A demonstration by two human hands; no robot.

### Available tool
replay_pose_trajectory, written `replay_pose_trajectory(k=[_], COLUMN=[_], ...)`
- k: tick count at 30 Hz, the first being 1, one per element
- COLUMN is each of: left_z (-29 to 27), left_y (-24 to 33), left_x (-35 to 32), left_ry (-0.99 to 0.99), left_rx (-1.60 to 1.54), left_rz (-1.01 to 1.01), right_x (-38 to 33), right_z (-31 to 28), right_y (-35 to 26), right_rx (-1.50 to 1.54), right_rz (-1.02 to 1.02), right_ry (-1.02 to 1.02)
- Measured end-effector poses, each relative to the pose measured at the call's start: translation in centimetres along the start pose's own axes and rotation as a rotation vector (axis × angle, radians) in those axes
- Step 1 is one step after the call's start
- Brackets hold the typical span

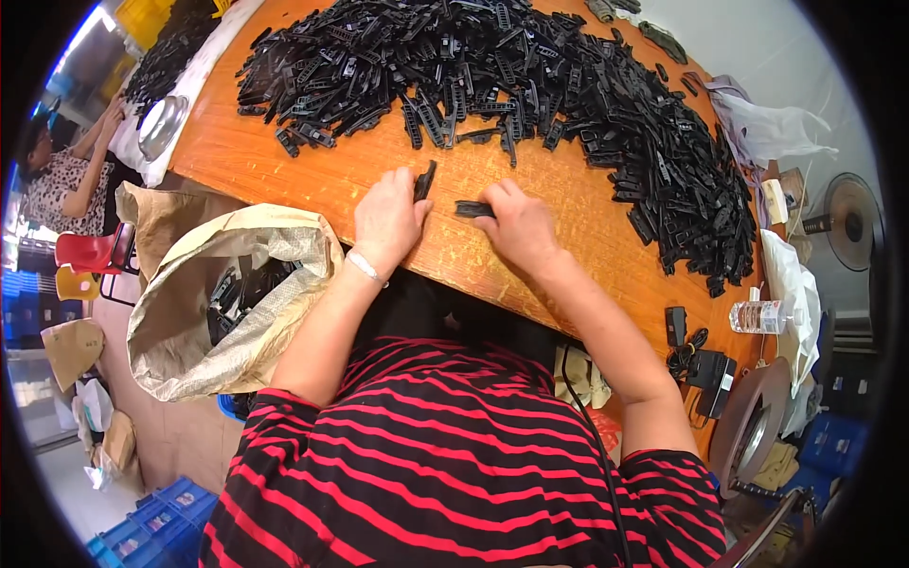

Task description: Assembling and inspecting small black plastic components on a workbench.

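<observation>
Close to the near edge of the wooden table [322,180], my left hand [386,216] is closed on a narrow black plastic part [426,180] that points up and away. My right hand [521,225] pinches a second black plastic part [472,208], which sticks out toward the left. A gap of bare wood lies between the two parts. Beyond both hands spreads a large pile of similar black plastic parts [454,66], curving down the table's right side. An open woven sack [151,322] stands left of my left forearm, with more black parts [227,293] inside.
Along the right edge are a clear plastic bottle [757,317], a black power adapter [710,369], plastic bags [786,133] and a fan [847,218]. Blue crates [156,521] sit at the lower left. Another person [71,185] works at the far left, beside a metal bowl [163,128].
</observation>
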State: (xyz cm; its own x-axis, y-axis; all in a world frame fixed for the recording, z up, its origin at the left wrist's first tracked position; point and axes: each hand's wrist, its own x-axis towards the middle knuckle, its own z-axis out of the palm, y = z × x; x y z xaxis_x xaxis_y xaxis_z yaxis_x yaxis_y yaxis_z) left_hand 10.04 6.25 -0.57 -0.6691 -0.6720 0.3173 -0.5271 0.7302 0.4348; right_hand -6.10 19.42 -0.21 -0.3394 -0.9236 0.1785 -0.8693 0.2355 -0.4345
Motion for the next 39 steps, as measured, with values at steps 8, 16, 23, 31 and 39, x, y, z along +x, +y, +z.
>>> replay_pose_trajectory(k=[8,16,23,31,39], left_z=[0.0,0.1,1.8,2.6,3.4], left_y=[0.6,1.3,2.1,2.2,1.5], left_x=[1.2,2.1,1.5,1.3,1.6], left_ry=[-0.267,-0.47,-0.388,-0.313,-0.357], left_rx=[-0.547,-1.058,-1.092,-0.91,-0.844], left_rz=[-0.209,-0.352,-0.389,-0.432,-0.416], right_x=[1.4,0.3,-0.1,0.5,1.8], right_z=[-1.5,-2.6,-2.1,-1.8,-2.4], right_y=[0.3,1.5,2.0,1.7,1.6], right_rx=[0.235,0.742,0.756,0.78,0.706], right_rz=[-0.063,0.261,0.372,0.506,0.517], right_ry=[0.217,-0.114,-0.19,-0.256,-0.314])
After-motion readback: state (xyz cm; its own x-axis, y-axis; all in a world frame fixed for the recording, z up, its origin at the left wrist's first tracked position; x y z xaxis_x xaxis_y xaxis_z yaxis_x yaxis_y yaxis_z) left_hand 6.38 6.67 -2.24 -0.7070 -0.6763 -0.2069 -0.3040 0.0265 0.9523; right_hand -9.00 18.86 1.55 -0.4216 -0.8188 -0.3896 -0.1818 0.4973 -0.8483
